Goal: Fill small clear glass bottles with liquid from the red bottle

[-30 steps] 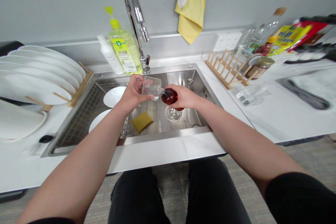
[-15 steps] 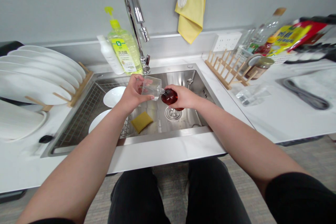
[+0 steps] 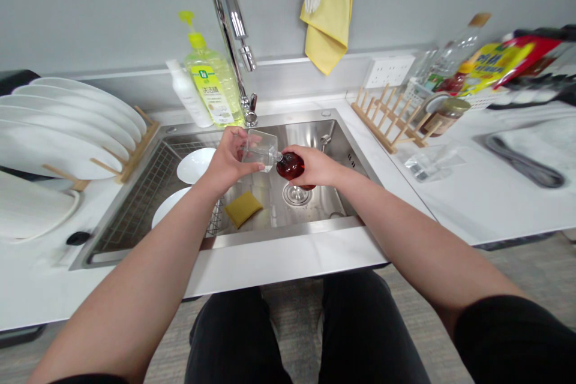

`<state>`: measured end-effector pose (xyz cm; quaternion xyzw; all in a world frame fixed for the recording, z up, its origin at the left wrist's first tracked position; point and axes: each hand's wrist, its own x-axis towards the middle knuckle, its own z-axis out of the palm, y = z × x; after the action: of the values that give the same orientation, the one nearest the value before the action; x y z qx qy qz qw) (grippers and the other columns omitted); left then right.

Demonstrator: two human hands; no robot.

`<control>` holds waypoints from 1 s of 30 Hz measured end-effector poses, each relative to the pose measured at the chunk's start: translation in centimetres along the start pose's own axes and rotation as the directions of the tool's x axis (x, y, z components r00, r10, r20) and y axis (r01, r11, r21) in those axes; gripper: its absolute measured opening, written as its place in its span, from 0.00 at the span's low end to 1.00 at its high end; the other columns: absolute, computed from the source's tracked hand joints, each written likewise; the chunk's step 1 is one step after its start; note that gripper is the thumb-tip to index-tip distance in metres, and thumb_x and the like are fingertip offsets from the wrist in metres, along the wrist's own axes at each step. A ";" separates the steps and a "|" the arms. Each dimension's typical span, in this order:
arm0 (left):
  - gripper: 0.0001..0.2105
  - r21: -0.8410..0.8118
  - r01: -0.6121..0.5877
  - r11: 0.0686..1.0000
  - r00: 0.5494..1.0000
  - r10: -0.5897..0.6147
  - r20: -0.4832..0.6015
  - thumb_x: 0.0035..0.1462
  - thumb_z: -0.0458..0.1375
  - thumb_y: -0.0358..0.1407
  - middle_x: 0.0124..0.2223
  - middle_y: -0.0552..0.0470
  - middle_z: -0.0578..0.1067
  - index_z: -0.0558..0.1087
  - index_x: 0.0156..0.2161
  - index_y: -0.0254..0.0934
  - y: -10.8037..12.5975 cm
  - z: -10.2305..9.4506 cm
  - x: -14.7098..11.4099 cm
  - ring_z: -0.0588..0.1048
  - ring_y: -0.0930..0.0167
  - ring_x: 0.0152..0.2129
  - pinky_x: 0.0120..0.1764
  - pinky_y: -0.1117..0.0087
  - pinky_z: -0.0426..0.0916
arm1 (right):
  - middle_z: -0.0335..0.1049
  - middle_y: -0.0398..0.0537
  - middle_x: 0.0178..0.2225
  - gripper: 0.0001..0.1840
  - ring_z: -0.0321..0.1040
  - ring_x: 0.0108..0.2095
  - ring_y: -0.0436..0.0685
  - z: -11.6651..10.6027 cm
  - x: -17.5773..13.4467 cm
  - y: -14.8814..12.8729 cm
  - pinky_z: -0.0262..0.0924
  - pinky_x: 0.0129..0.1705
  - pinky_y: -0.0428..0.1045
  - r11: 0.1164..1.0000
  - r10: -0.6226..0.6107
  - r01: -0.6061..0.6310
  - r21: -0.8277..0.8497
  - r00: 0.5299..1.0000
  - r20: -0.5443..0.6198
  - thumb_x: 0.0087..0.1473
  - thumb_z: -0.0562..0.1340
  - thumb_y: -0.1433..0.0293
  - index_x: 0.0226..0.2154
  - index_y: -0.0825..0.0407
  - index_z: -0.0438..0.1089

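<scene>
Over the sink (image 3: 310,228), my left hand (image 3: 233,159) is closed around a clear plastic container (image 3: 263,145), tilted with its open side toward the right. My right hand (image 3: 312,167) grips a bottle of dark red liquid (image 3: 290,165), tipped so that its clear neck points left at the container's edge. A little clear or pale matter shows inside the container; I cannot tell whether liquid is flowing. Below my hands a yellow sponge (image 3: 243,209) lies on the sink floor, left of the drain (image 3: 297,194).
White dishes (image 3: 196,166) sit on a wire rack in the sink's left part. Behind stand the faucet (image 3: 229,30) and a dish soap bottle (image 3: 211,81). Plates (image 3: 67,126) fill a wooden rack at left; another wooden rack (image 3: 390,117) and a lidded jar (image 3: 446,115) are at right.
</scene>
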<state>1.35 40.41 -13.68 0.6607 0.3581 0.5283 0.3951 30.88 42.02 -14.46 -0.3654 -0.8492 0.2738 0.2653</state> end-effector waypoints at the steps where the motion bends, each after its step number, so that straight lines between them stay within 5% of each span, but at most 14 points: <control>1: 0.41 0.006 0.000 1.000 1.000 0.000 0.001 0.36 0.84 0.35 0.55 0.51 0.83 0.63 0.51 0.48 0.0 0.0 0.0 0.83 0.60 0.51 0.50 0.61 0.76 | 0.84 0.50 0.58 0.46 0.82 0.56 0.70 0.0 0.0 0.0 0.76 0.62 0.62 1.000 0.001 -0.001 0.000 1.000 -0.001 0.41 0.81 0.70 0.64 0.45 0.76; 30: 0.41 0.063 -0.048 0.997 0.997 0.052 -0.052 0.38 0.85 0.37 0.57 0.47 0.81 0.68 0.54 0.46 0.4 0.3 0.0 0.81 0.60 0.53 0.47 0.63 0.76 | 0.84 0.51 0.58 0.46 0.82 0.56 0.70 -0.1 0.1 -0.1 0.75 0.62 0.62 1.000 0.015 -0.015 0.001 1.000 -0.002 0.40 0.83 0.69 0.63 0.46 0.76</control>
<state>1.66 40.17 -13.40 0.6671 0.3680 0.5441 0.3513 30.85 42.09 -14.33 -0.3716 -0.8462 0.2759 0.2642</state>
